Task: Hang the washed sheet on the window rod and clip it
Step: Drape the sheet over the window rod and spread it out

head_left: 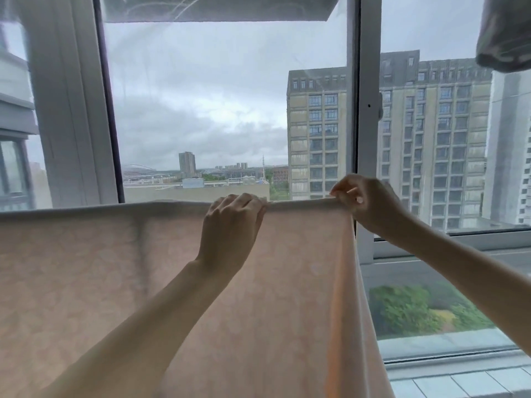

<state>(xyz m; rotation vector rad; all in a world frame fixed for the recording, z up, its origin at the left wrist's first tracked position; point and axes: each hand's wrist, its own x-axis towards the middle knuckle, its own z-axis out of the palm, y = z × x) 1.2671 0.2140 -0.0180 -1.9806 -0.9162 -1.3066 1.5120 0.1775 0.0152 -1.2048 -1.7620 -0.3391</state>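
The pale peach sheet [120, 282] hung draped over a horizontal line across the window, its top fold running level from the left edge of the view to a point just right of centre; the rod itself lay hidden under the fabric. The sheet's right edge [349, 282] fell straight down in soft folds, brighter orange where the cloth doubled.

The left hand [232, 222] rested on the top fold near the middle, knuckles toward the camera, fingers curled over the fold and gripping it. The right hand [366, 201] sat just beside it at the sheet's upper right corner, fingertips pinching the cloth there; whether something small was held between them could not be told.

Behind stood the white window frame [365, 124], with grey sky, a tall apartment block [431, 139] on the right, and distant low buildings beyond. A dark garment [505, 33] hung at the upper right corner.
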